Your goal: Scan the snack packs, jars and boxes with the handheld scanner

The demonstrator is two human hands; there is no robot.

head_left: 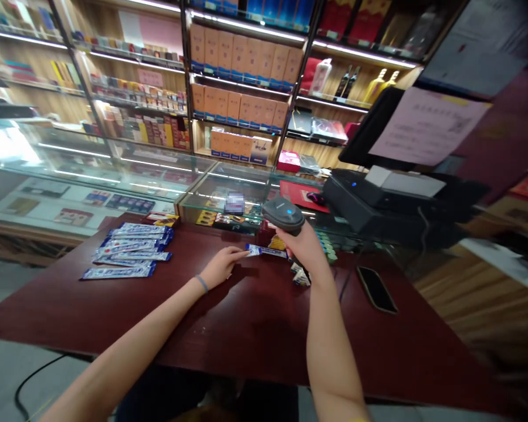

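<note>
My right hand is wrapped round the handle of a black barcode scanner, raised above the dark red table with a blue light on its top. Between the thumb and fingers of my left hand is the left end of a slim blue-and-white packet. The packet's right part passes beneath the scanner and is partly hidden there. Farther left lies a loose pile of similar long packets, with one packet at its near side.
A smartphone lies at the right of the table. Behind stands a glass display counter, with shelves of boxed goods beyond it. A black register machine stands at the right rear. Small items sit beside my right wrist.
</note>
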